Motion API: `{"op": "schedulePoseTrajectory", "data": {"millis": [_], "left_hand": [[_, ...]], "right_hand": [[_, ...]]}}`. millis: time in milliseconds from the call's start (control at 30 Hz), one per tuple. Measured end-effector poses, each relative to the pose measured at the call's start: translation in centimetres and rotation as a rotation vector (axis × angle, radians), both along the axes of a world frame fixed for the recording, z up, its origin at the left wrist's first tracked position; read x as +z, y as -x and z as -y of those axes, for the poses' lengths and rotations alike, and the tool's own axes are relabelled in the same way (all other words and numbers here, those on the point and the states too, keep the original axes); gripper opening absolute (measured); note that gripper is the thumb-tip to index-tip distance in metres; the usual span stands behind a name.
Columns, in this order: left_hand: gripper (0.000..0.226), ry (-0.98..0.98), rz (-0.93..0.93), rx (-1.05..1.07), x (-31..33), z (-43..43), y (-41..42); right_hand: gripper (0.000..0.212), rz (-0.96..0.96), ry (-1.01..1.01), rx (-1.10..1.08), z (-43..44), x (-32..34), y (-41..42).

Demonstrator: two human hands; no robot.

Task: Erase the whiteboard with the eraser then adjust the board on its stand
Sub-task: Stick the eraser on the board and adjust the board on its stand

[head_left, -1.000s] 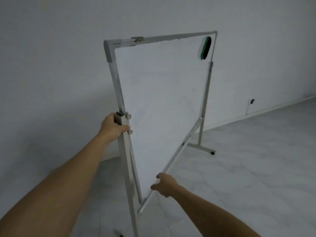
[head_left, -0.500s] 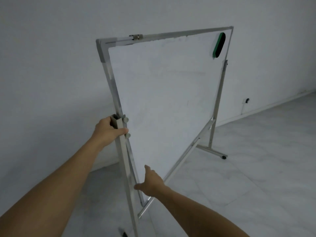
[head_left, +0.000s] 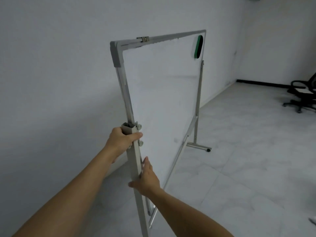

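The stand post (head_left: 131,142) is gripped by the left hand (head_left: 119,139) for steadiness; the whiteboard (head_left: 162,103) edge is pressed by the right hand (head_left: 147,178), fingers loosely spread.

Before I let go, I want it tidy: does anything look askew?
Yes: the white metal-framed whiteboard hangs tilted on its grey metal stand post, top edge sloping. The green oval eraser clings near its top far corner.

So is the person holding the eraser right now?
No, the eraser sits at the whiteboard's top corner, away from both hands.
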State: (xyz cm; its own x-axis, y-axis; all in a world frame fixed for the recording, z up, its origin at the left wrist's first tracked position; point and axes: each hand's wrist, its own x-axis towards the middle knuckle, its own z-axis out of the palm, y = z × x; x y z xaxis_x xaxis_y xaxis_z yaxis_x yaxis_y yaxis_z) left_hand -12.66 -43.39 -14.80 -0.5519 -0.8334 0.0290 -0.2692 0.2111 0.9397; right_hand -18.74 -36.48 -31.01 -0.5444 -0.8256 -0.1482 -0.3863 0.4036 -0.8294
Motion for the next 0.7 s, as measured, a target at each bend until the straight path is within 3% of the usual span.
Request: {"op": "schedulePoseTrajectory", "data": {"millis": [100,267,400,600,700], "left_hand": [[0.027,0.019,-0.032,0.056,-0.6,0.9,4.2],[0.016,0.102,-0.015,0.11,-0.5,1.7,11.8],[0.022,0.129,0.003,0.112,-0.4,2.9,18.1],[0.031,0.099,0.008,0.106,0.0,5.3,28.1],[0.031,0.087,-0.007,0.096,-0.1,6.0,32.9]], "right_hand": [[0.11,-0.021,0.005,-0.054,0.9,0.2,4.3],[0.121,-0.006,-0.002,-0.059,2.2,-0.9,12.0],[0.121,0.058,0.012,-0.07,3.7,-1.6,18.4],[0.115,0.036,-0.086,0.089,2.9,-0.8,32.9],[0.107,0.042,-0.157,0.032,0.3,-1.7,41.2]]}}
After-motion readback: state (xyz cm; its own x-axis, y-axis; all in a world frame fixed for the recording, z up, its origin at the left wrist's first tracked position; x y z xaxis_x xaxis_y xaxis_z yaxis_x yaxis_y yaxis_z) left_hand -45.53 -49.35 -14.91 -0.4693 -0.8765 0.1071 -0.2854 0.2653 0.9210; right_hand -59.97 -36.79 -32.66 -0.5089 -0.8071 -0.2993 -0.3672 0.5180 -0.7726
